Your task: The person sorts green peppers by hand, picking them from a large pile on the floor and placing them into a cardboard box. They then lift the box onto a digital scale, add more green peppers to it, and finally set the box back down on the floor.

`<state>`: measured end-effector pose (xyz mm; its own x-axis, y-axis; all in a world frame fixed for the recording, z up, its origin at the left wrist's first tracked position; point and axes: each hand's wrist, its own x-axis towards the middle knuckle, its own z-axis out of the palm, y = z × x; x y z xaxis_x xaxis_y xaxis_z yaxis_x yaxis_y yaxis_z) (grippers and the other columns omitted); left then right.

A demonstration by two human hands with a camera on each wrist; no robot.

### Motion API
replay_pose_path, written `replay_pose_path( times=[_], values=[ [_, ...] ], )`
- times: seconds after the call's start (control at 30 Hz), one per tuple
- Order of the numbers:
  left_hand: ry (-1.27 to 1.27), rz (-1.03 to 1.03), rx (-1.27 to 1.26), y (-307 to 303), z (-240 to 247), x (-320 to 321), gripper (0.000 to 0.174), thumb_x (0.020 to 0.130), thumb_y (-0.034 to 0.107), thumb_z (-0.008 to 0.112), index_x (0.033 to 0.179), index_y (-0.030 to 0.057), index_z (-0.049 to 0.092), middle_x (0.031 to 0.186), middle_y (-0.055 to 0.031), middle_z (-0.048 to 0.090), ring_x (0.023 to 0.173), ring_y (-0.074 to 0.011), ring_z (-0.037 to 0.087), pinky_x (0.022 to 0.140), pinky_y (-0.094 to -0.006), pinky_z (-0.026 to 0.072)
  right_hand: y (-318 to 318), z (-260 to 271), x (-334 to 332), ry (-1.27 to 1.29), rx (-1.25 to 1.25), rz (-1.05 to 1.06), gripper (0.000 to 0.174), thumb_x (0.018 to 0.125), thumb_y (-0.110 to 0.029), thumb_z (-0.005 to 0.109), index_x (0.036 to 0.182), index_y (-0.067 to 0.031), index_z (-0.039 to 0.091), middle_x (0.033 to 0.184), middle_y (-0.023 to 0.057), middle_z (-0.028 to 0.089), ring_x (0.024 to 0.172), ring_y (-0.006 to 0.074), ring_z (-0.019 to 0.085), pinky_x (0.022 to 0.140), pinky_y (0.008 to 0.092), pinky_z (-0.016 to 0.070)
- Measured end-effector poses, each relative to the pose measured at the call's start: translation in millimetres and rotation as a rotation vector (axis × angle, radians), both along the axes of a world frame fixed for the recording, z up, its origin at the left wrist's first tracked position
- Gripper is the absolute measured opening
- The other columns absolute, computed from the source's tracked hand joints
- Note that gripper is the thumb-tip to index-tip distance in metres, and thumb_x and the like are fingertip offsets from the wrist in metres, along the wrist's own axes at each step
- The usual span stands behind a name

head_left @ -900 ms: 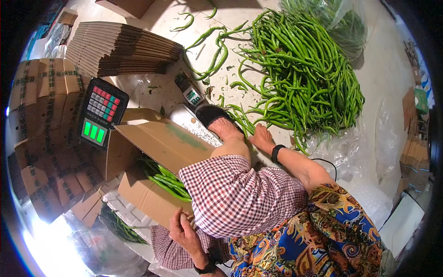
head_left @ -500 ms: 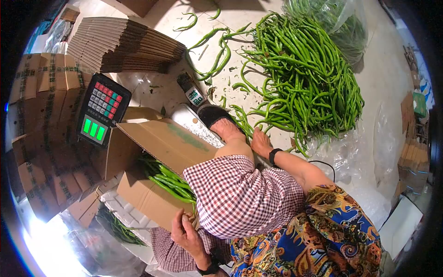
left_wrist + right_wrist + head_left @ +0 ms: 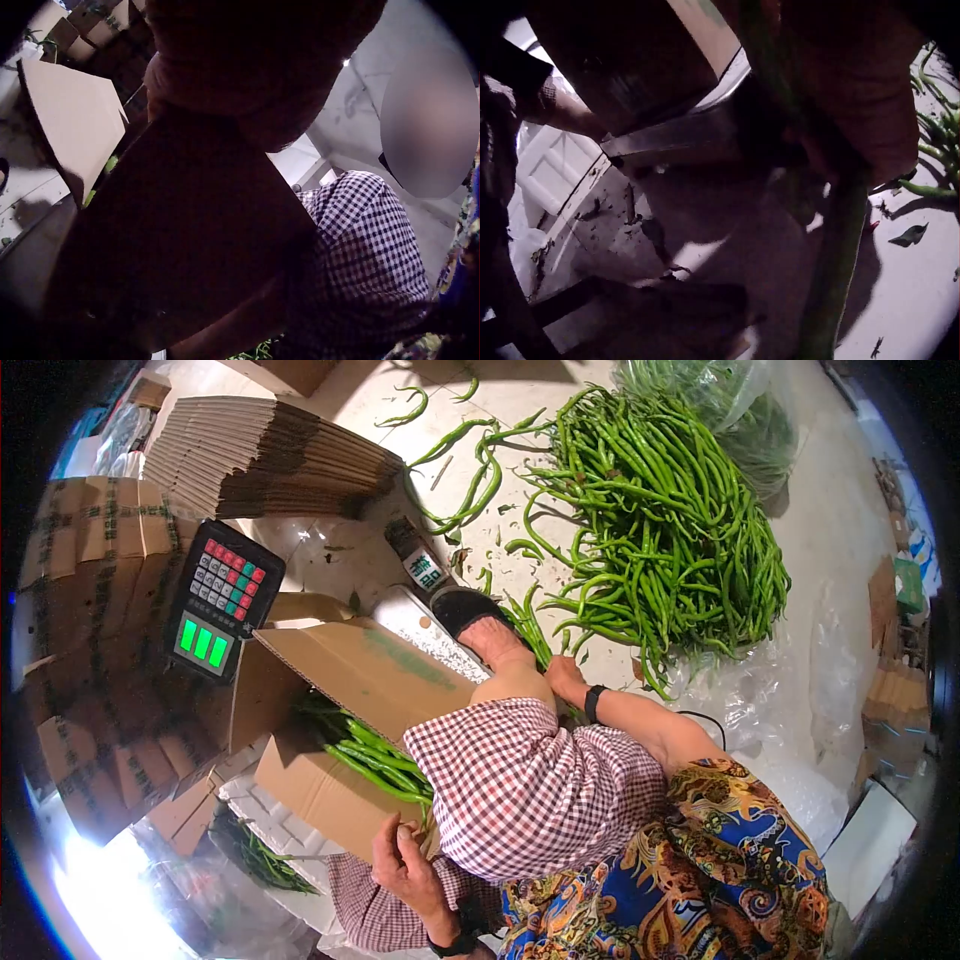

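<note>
In the head view, my left hand grips the near flap of an open cardboard box. Long green peppers lie inside, partly covered by the raised flap. The left wrist view has that hand dark above the shaded cardboard. Beside the sandalled foot, my right hand holds green peppers, its fingers mostly hidden. In the right wrist view, a long pepper extends down from that hand.
A large pepper heap lies on the floor at the right, by a clear bag. Flattened cartons and a scale display stand left. Clear plastic sheeting spreads below the heap.
My right hand has drawn slightly down toward the body, and the peppers beside the foot have shifted with it. My left hand has stayed at the box flap.
</note>
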<state>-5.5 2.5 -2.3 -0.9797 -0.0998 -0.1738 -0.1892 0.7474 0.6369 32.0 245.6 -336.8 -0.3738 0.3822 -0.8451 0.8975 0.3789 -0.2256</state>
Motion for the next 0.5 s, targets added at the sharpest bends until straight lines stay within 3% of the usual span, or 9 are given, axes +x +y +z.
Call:
replay_pose_path(
  times=[0.07, 0.17, 0.2, 0.23, 0.33, 0.4, 0.47, 0.5],
  values=[
    [-0.005, 0.016, 0.021, -0.8, -0.1, 1.0, 0.022, 0.091, 0.003, 0.051, 0.106, -0.0078, 0.062, 0.086, -0.0153, 0.067, 0.074, -0.0188, 0.066, 0.066, -0.03, 0.0555, -5.8, -23.8, 7.0, 0.028, 0.107, -0.033, 0.03, 0.081, -0.021, 0.068, 0.096, 0.0047, 0.067, 0.094, 0.0273, 0.067, 0.089, 0.0408, 0.066, 0.075, 0.0471, 0.0536],
    [-0.001, 0.015, -0.013, -1.4, 1.4, 1.6, 0.022, 0.09, 0.004, 0.052, 0.105, -0.0076, 0.063, 0.086, -0.0149, 0.067, 0.073, -0.018, 0.065, 0.066, -0.0284, 0.0527, 6.2, -9.7, 10.1, 0.097, 0.02, -0.159, 0.025, 0.082, -0.02, 0.066, 0.092, 0.0024, 0.068, 0.093, 0.0256, 0.067, 0.088, 0.0368, 0.067, 0.072, 0.046, 0.0532],
    [0.004, 0.029, -0.018, -6.1, 1.8, 5.1, 0.022, 0.09, 0.004, 0.052, 0.105, -0.0076, 0.063, 0.086, -0.0149, 0.067, 0.073, -0.018, 0.065, 0.066, -0.0284, 0.0527, 16.0, -3.8, 14.6, 0.191, -0.1, -0.254, 0.022, 0.082, -0.022, 0.066, 0.088, -0.0006, 0.069, 0.087, 0.0191, 0.069, 0.075, 0.0264, 0.067, 0.061, 0.0404, 0.0511],
    [-0.024, 0.028, 0.02, -11.3, -1.7, 6.7, 0.021, 0.09, 0.003, 0.052, 0.105, -0.0075, 0.063, 0.086, -0.0147, 0.067, 0.073, -0.0181, 0.065, 0.067, -0.0277, 0.052, 30.0, 8.1, 14.2, 0.215, -0.247, -0.328, 0.023, 0.082, -0.023, 0.067, 0.089, -0.0018, 0.069, 0.083, 0.0135, 0.068, 0.069, 0.0211, 0.064, 0.056, 0.0362, 0.0475],
    [-0.027, 0.046, 0.123, -13.3, -4.8, 9.8, 0.021, 0.09, 0.001, 0.051, 0.104, -0.007, 0.063, 0.086, -0.0141, 0.067, 0.075, -0.0176, 0.064, 0.068, -0.0268, 0.0505, 78.5, 100.0, -4.6, 0.378, -0.564, -0.503, 0.023, 0.082, -0.024, 0.07, 0.093, -0.0034, 0.068, 0.081, -0.0002, 0.065, 0.057, 0.0058, 0.048, 0.047, 0.023, 0.0364],
    [-0.026, -0.011, 0.08, -15.8, -2.1, 8.7, 0.02, 0.089, 0.001, 0.052, 0.104, -0.0064, 0.064, 0.087, -0.0136, 0.068, 0.076, -0.0173, 0.065, 0.069, -0.0278, 0.0507, 111.4, 129.8, -6.1, 0.421, -0.684, -0.537, 0.023, 0.086, -0.025, 0.067, 0.097, -0.005, 0.065, 0.081, -0.0025, 0.063, 0.056, 0.0036, 0.044, 0.047, 0.0208, 0.0322],
    [-0.008, -0.013, 0.106, -12.8, 5.4, 8.7, 0.02, 0.089, 0.001, 0.053, 0.104, -0.0055, 0.064, 0.087, -0.0134, 0.068, 0.077, -0.0181, 0.065, 0.072, -0.0292, 0.0507, 139.3, 178.9, -11.3, 0.458, -0.799, -0.511, 0.024, 0.088, -0.02, 0.067, 0.106, -0.0065, 0.058, 0.095, 0.0025, 0.066, 0.061, 0.0037, 0.047, 0.051, 0.0203, 0.0368],
    [0.02, -0.058, 0.105, -10.4, 11.5, 7.7, 0.019, 0.089, 0.001, 0.053, 0.103, -0.0052, 0.065, 0.087, -0.0136, 0.068, 0.078, -0.0188, 0.066, 0.072, -0.0294, 0.0507, 147.9, 202.6, -13.0, 0.507, -0.801, -0.501, 0.026, 0.086, -0.023, 0.069, 0.105, -0.007, 0.06, 0.092, 0.0002, 0.066, 0.061, 0.0034, 0.048, 0.05, 0.0198, 0.0363]
  ],
)
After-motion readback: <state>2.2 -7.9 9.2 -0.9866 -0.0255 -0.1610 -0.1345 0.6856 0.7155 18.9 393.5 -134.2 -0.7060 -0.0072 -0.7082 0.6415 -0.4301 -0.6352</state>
